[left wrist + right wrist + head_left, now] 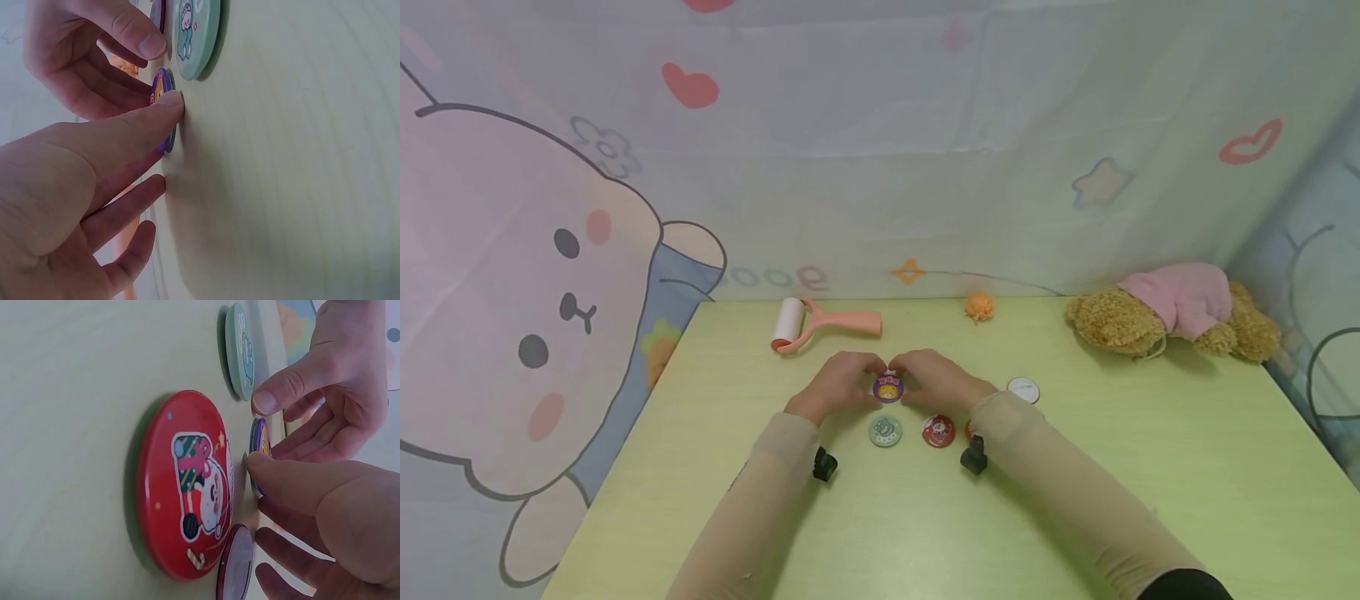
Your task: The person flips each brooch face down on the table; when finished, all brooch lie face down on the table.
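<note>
Beyond the green badge [885, 431], left hand [837, 385] and right hand [946, 382], fingers half-curled, pinch the purple badge [888, 390]; likely light, stiff, slick; best gripped by its rim.

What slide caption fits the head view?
Left hand and right hand curl around a purple badge at a light green table, a green badge and a red badge nearer the camera.

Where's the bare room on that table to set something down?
Bare: between left sleeve and right sleeve, near side of the green badge; between orange pompom and plush toy. Crowded: around the left hand, right hand and purple badge, with red badge close by.
</note>
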### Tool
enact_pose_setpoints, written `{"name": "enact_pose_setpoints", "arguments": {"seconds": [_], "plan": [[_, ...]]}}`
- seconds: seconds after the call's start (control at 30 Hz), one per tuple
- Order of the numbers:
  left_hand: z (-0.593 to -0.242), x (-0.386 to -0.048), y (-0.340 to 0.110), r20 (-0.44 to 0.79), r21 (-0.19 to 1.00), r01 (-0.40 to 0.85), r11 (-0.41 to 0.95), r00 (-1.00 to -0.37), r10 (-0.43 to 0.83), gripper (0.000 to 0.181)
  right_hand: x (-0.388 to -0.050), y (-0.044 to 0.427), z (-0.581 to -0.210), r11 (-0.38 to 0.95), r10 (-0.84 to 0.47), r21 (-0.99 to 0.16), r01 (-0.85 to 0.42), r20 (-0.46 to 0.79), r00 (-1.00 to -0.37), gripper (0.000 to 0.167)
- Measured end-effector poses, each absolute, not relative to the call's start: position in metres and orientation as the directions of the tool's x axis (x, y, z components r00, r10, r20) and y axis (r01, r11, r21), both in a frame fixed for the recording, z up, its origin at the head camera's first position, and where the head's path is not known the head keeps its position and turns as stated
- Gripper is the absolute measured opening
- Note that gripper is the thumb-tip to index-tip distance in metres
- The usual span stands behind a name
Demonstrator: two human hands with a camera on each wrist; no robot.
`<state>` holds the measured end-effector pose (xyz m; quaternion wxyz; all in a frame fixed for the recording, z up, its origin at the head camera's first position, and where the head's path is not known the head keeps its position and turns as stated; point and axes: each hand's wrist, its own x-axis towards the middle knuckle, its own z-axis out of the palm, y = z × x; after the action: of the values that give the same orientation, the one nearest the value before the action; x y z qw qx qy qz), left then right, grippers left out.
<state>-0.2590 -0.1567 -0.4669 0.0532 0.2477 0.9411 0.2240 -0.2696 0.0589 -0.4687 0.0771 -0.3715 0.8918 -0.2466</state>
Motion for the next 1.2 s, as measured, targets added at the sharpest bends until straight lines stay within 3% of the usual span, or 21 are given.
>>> {"name": "enact_pose_setpoints", "arguments": {"seconds": [0.57, 1.2], "plan": [[-0.469, -0.2602, -0.1574, 0.055, 0.454, 0.459, 0.764, -0.87, 0.49, 0.041, -0.269, 0.0508, -0.4715, 0.668, -0.656, -0.434, -0.605, 0.04, -0.753, 0.044], [-0.4667, -0.2591, -0.1593, 0.041, 0.457, 0.473, 0.753, -0.857, 0.514, 0.037, -0.2694, 0.0487, -0.4751, 0.671, -0.651, -0.423, -0.609, 0.057, -0.757, 0.042]]}}
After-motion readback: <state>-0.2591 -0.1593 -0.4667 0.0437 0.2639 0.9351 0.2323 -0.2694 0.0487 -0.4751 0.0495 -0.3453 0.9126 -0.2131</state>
